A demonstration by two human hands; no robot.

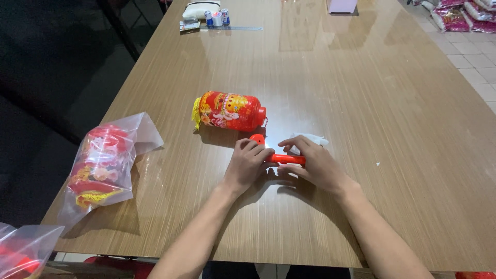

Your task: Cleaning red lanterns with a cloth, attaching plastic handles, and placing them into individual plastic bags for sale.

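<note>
Both hands clamp one orange stick (285,159) — left hand (247,164) hides its round end, right hand (313,163) covers the rest; red lantern (230,111) lies just beyond the fingertips.

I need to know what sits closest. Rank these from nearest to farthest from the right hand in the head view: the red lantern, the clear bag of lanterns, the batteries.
From the right hand:
1. red lantern, just beyond and left of it.
2. clear bag of lanterns, at the table's left edge.
3. batteries, at the far end, upper left.
</note>
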